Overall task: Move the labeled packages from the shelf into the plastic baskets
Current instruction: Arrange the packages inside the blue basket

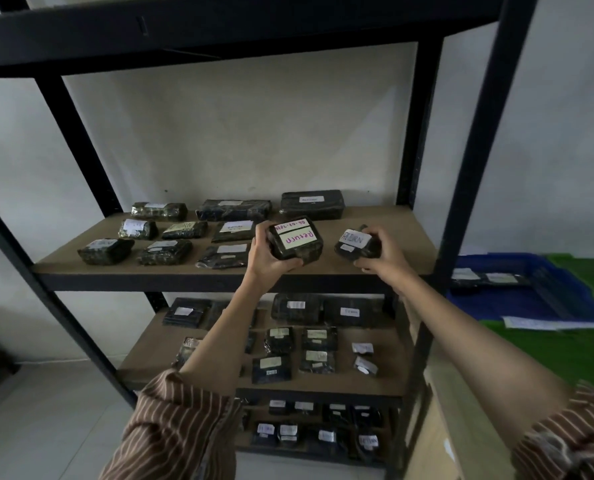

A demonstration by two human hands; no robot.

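My left hand (266, 259) grips a black wrapped package (297, 242) with a white "Return" label, held tilted just above the front of the wooden shelf board (406, 230). To its right, my right hand (383, 256) holds a smaller black package (356, 245) marked "RETURN", also over the shelf's front right part. Several more labeled packages (165, 252) lie in rows on the left and back of this shelf. A blue plastic basket (562, 292) stands to the right of the rack on a green surface, with a few packages inside.
The black metal rack has an upright post (468, 188) between the shelf and the basket. Two lower shelves (385, 382) hold several more packages. A white paper (544, 323) lies in front of the basket. A cardboard box (458, 420) sits at lower right.
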